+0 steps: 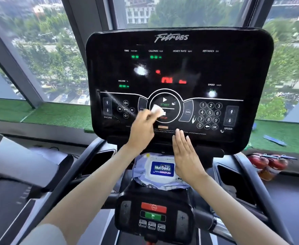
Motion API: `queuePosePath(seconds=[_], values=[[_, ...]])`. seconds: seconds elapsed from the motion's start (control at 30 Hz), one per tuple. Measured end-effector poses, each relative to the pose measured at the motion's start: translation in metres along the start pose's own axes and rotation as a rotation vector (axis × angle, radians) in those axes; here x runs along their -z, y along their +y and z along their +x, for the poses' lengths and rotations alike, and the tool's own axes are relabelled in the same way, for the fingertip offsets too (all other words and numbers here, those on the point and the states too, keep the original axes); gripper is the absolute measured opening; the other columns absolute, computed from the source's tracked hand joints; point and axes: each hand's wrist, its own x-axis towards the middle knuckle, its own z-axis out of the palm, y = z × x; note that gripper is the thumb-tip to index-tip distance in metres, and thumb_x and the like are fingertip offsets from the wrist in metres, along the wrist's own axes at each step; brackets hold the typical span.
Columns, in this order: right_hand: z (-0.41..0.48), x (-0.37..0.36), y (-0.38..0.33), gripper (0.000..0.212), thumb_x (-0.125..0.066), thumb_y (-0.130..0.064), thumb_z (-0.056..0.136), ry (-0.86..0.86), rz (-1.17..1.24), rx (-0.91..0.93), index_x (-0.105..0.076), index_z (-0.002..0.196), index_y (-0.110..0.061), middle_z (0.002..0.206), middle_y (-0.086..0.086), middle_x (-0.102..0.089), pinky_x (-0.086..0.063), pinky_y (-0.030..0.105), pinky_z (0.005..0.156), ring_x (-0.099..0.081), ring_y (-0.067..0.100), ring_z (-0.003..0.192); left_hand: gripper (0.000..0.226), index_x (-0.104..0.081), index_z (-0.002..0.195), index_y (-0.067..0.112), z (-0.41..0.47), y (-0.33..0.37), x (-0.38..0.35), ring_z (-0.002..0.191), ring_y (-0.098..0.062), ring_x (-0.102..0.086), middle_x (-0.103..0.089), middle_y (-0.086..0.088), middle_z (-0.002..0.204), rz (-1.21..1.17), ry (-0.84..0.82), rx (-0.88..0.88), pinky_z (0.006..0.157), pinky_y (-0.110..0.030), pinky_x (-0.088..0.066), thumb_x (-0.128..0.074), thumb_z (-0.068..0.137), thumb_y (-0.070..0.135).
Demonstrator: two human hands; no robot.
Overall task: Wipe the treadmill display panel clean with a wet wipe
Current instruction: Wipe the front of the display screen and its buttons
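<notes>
The black treadmill display panel (178, 71) fills the middle of the view, with lit green and red readouts and a round START/STOP control. My left hand (141, 128) is shut on a small white wet wipe (157, 110), pressed against the panel at the left side of the round control. My right hand (185, 152) is flat with fingers together and straight, fingertips touching the panel's lower edge, holding nothing. A pack of wet wipes (161, 171) with a blue label lies on the shelf below the panel, partly behind my right hand.
A lower control box (153, 216) with red and green buttons sits between the handlebars. Cup holders (233, 183) flank the console. Red fire extinguishers (267, 165) lie at the right by the window. Another treadmill (12, 174) stands to the left.
</notes>
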Motion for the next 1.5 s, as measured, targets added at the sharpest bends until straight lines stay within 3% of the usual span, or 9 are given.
queuePosePath(seconds=[0.1,0.27,0.4,0.57,0.73,0.87,1.03,1.17,1.5], values=[[0.001,0.002,-0.001,0.074,-0.033,-0.004,0.063,-0.007,0.012,-0.012,-0.033,0.135,0.015,0.145,0.033,-0.025,-0.03,0.051,0.109,-0.024,0.042,0.137,0.049,-0.059,0.119,0.013,-0.001,-0.007,0.001,0.087,-0.019,-0.046,-0.049,-0.002,0.097,0.097,-0.194,-0.354,0.049,-0.037,-0.052,-0.051,0.076,-0.009],[0.002,0.003,-0.002,0.078,-0.045,-0.005,0.058,-0.027,0.048,-0.028,-0.036,0.133,0.015,0.145,0.033,-0.027,-0.032,0.051,0.108,-0.026,0.041,0.136,0.058,-0.06,0.124,0.013,0.02,-0.007,0.003,0.083,-0.02,-0.049,-0.051,-0.006,0.091,-0.093,0.207,0.307,0.068,-0.029,-0.049,-0.049,0.075,-0.016],[0.001,0.003,0.0,0.076,-0.027,-0.003,0.058,-0.023,0.039,-0.02,-0.04,0.131,0.015,0.143,0.033,-0.029,-0.034,0.05,0.106,-0.028,0.04,0.135,0.058,-0.058,0.12,0.015,0.012,0.001,-0.003,0.094,-0.019,-0.045,-0.052,-0.002,0.101,0.082,-0.216,-0.386,0.049,-0.037,-0.053,-0.056,0.069,-0.014],[0.002,0.005,-0.001,0.076,-0.047,-0.001,0.056,-0.046,0.047,-0.044,-0.041,0.13,0.014,0.144,0.031,-0.03,-0.034,0.049,0.106,-0.029,0.04,0.135,0.056,-0.06,0.123,0.011,0.046,-0.011,0.011,0.082,-0.02,-0.048,-0.048,-0.004,0.088,-0.157,0.184,0.252,0.072,-0.026,-0.048,-0.048,0.075,-0.015],[0.001,0.005,-0.001,0.076,-0.049,-0.002,0.056,-0.052,0.033,-0.042,-0.04,0.13,0.015,0.145,0.032,-0.027,-0.021,0.047,0.108,-0.026,0.039,0.136,0.054,-0.062,0.118,0.016,0.031,0.015,-0.001,0.092,-0.017,-0.045,-0.055,-0.004,0.096,-0.034,-0.254,-0.328,0.059,-0.039,-0.053,-0.053,0.073,-0.013],[0.001,0.006,-0.001,0.078,-0.052,-0.004,0.055,-0.049,0.019,-0.046,-0.042,0.13,0.014,0.144,0.031,-0.029,-0.023,0.046,0.112,-0.029,0.039,0.135,0.05,-0.061,0.121,0.012,0.058,0.006,0.006,0.087,-0.023,-0.051,-0.053,-0.007,0.094,-0.192,0.089,0.182,0.071,-0.036,-0.05,-0.047,0.079,-0.011],[0.0,0.006,0.0,0.078,-0.053,-0.004,0.056,-0.066,-0.002,-0.031,-0.04,0.131,0.015,0.145,0.032,-0.025,-0.014,0.047,0.108,-0.024,0.04,0.137,0.058,-0.061,0.119,0.018,0.04,0.017,0.002,0.092,-0.014,-0.042,-0.052,-0.001,0.099,-0.011,-0.279,-0.366,0.052,-0.033,-0.049,-0.053,0.07,-0.013],[0.001,0.004,-0.001,0.08,-0.054,-0.001,0.053,-0.062,0.043,-0.053,-0.041,0.131,0.014,0.146,0.031,-0.026,-0.013,0.044,0.109,-0.025,0.039,0.137,0.057,-0.063,0.116,0.017,0.057,0.01,0.005,0.095,-0.015,-0.046,-0.053,0.001,0.105,-0.134,-0.006,0.04,0.063,-0.033,-0.052,-0.049,0.071,-0.015],[0.0,0.003,-0.001,0.08,-0.053,-0.006,0.057,-0.06,0.022,-0.041,-0.039,0.133,0.013,0.147,0.03,-0.023,-0.013,0.044,0.109,-0.02,0.037,0.139,0.06,-0.066,0.112,0.016,0.055,0.03,0.0,0.096,-0.016,-0.043,-0.059,-0.001,0.106,-0.15,-0.076,-0.049,0.067,-0.035,-0.053,-0.052,0.066,-0.019]])
